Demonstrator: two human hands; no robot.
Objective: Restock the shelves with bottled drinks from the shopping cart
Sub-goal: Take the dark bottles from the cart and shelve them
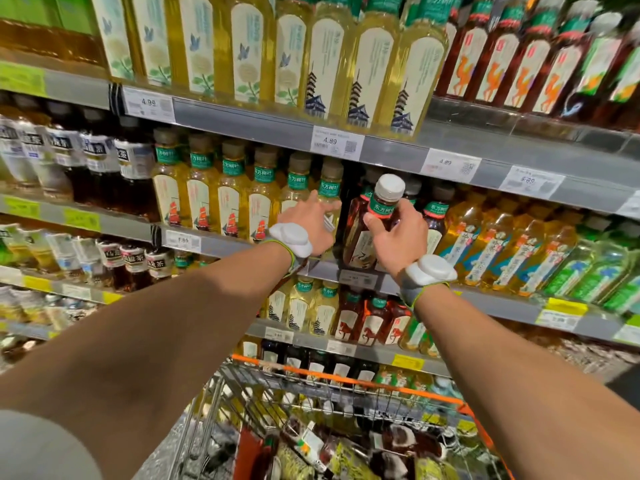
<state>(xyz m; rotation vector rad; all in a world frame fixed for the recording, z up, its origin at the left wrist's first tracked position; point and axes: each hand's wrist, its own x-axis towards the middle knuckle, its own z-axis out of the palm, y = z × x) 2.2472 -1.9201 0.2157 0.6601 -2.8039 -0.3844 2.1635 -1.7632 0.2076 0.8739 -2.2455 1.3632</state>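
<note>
One camera, worn on the head.
It looks forward and a bit down, very near the shelves (242, 114), which fill the view. The shopping cart (346, 377) sits low down, close in front.

White price tags (337, 142), one reading 4.89, and yellow labels (568, 305) run in rows above speckled floor (162, 459).

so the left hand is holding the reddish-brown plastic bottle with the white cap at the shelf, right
No, the right hand grips the reddish-brown plastic bottle with the white cap at the shelf; the head view shows the left hand open beside it.
</note>
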